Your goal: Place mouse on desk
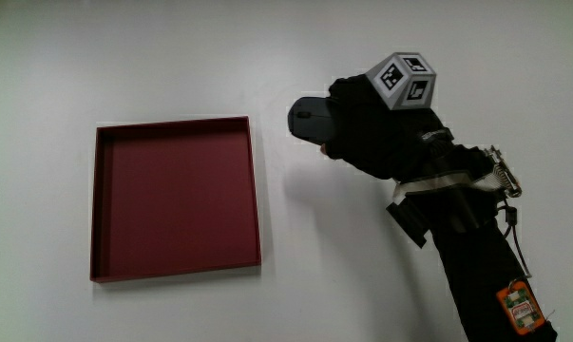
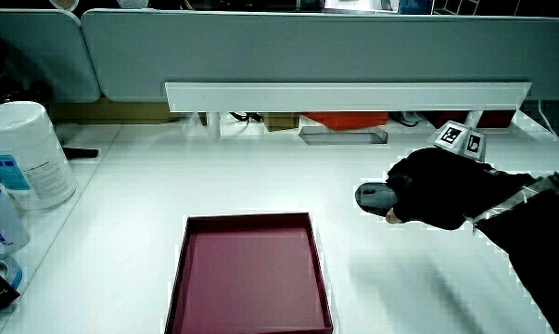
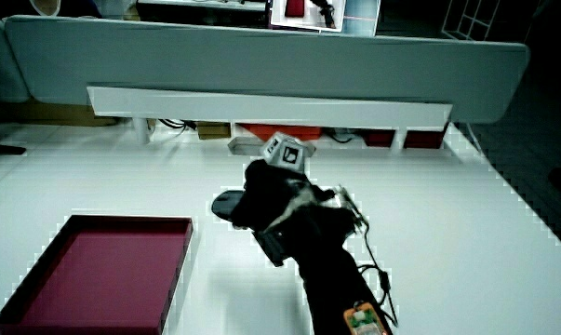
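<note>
A dark grey mouse (image 1: 306, 118) sits on the white table beside the red tray, a little farther from the person than the tray's nearest corner. The gloved hand (image 1: 362, 128) lies over most of the mouse, fingers curled around it, the patterned cube (image 1: 404, 79) on its back. In both side views the mouse (image 2: 372, 196) (image 3: 228, 205) shows only its front end, poking out from under the hand (image 2: 434, 189) (image 3: 273, 196). The mouse appears to rest on the table surface. The forearm (image 1: 476, 247) runs back toward the person.
An empty red square tray (image 1: 101, 204) lies flat on the table (image 1: 381, 285) beside the hand. A white canister (image 2: 27, 153) and a bottle stand at the table's edge. A low white shelf and grey partition (image 2: 344, 95) run along the table's farther edge.
</note>
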Tool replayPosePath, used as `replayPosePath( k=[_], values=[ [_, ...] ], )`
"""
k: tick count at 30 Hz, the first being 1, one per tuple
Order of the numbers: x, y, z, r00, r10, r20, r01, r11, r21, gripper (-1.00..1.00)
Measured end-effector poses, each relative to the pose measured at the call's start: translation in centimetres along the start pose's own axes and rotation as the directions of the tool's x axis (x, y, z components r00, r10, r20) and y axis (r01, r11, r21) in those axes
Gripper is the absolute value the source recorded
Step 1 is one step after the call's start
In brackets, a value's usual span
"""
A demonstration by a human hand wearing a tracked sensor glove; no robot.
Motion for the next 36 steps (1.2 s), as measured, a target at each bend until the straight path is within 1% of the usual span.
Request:
replayPosePath(
  k=[1,2,4,7,8,9,10,11,12,13,14,15,16,18,19,20,21,22,23,24,27,28,29,30,31,32,33,34,35,36],
  values=[
    [0.5,0.0,0.0,1.000,-0.008,-0.014,0.008,1.0000,-0.006,0.00],
    [1.2,0.2,-0.2,0.999,-0.037,-0.011,0.037,0.9993,-0.009,0.00],
    [2.3,0.2,-0.4,0.997,-0.073,-0.013,0.073,0.9973,-0.011,0.00],
    [3.8,0.5,-1.1,0.994,-0.099,-0.036,0.099,0.9949,-0.022,0.00],
    [4.2,0.6,-1.3,0.993,-0.116,-0.036,0.116,0.9932,-0.014,0.00],
    [4.7,0.7,-1.6,0.991,-0.123,-0.048,0.122,0.9922,-0.025,0.00],
    [5.2,0.8,-1.8,0.990,-0.135,-0.046,0.134,0.9903,-0.038,0.00],
    [5.5,0.8,-2.0,0.988,-0.148,-0.049,0.146,0.9885,-0.038,0.00],
    [6.3,1.1,-2.5,0.985,-0.164,-0.051,0.162,0.9856,-0.048,0.00],
    [6.7,1.1,-2.7,0.983,-0.174,-0.063,0.171,0.9836,-0.058,0.00],
    [7.3,1.3,-3.0,0.979,-0.192,-0.066,0.189,0.9805,-0.054,0.00],
    [7.7,1.3,-3.2,0.977,-0.203,-0.071,0.199,0.9779,-0.064,0.00],
    [8.0,1.3,-3.4,0.976,-0.208,-0.068,0.204,0.9769,-0.065,0.00],
    [8.6,1.4,-3.9,0.970,-0.231,-0.070,0.227,0.9716,-0.068,0.00],
    [8.9,1.5,-4.1,0.969,-0.233,-0.082,0.227,0.9706,-0.080,0.00],
    [9.3,1.6,-4.4,0.967,-0.244,-0.076,0.238,0.9682,-0.078,0.00],
    [9.5,1.6,-4.7,0.966,-0.246,-0.078,0.238,0.9665,-0.095,0.00],
    [9.8,1.7,-5.0,0.963,-0.259,-0.077,0.252,0.9635,-0.091,0.00],
    [9.8,1.6,-5.1,0.964,-0.255,-0.077,0.248,0.9648,-0.087,0.00],
    [10.1,1.8,-5.5,0.962,-0.262,-0.073,0.254,0.9623,-0.096,0.00],
    [10.8,2.0,-6.4,0.960,-0.269,-0.079,0.261,0.9597,-0.105,0.00],
    [10.8,1.9,-6.5,0.957,-0.283,-0.065,0.276,0.9564,-0.095,0.00],
    [11.1,2.1,-6.8,0.953,-0.294,-0.072,0.286,0.9527,-0.103,0.00],
    [11.0,2.1,-6.8,0.955,-0.288,-0.067,0.280,0.9540,-0.108,0.00],
    [11.3,2.2,-7.0,0.954,-0.292,-0.070,0.284,0.9523,-0.113,0.00],
    [11.5,2.2,-7.2,0.952,-0.295,-0.086,0.285,0.9518,-0.113,0.00],
    [11.5,2.1,-7.2,0.953,-0.287,-0.097,0.275,0.9539,-0.119,0.00],
    [11.7,2.1,-7.2,0.951,-0.294,-0.097,0.283,0.9522,-0.116,0.00],
    [11.5,2.0,-7.1,0.954,-0.286,-0.093,0.276,0.9550,-0.109,0.00],
    [11.5,2.0,-7.1,0.953,-0.287,-0.095,0.277,0.9546,-0.110,0.00]
  ],
)
